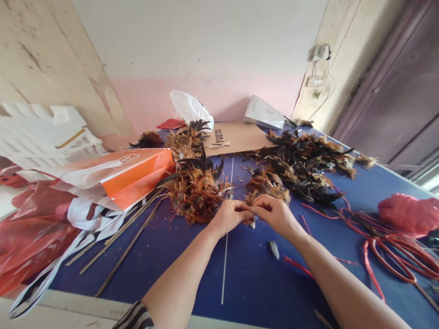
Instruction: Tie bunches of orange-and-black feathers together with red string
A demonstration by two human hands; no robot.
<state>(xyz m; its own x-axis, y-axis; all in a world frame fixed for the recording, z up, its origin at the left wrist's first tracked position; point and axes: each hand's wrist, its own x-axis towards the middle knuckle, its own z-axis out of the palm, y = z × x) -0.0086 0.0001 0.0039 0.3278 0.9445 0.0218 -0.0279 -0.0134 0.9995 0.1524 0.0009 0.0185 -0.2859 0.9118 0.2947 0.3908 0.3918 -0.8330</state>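
My left hand (230, 216) and my right hand (276, 214) meet above the blue table (202, 274), fingertips pinched together. Between them are small brown feathers, with pale fluff (253, 224) showing just below the fingers; how they are gripped is partly hidden. Right behind my hands is a brown feather bunch (265, 183); I cannot tell whether it is held or lying there. Left of my left hand rests a thick reddish-brown feather bundle (197, 194) with black tips. A loose grey feather (273, 249) lies nearer me, beside a short red strip (298, 266).
Black and brown feathers (302, 160) heap up at the right rear. Scissors with red handles (394, 260) lie among red strings, near a red plastic bundle (408, 214). An orange-and-white bag (137, 178) and thin sticks (126, 251) occupy the left. Flat cardboard (240, 137) lies behind.
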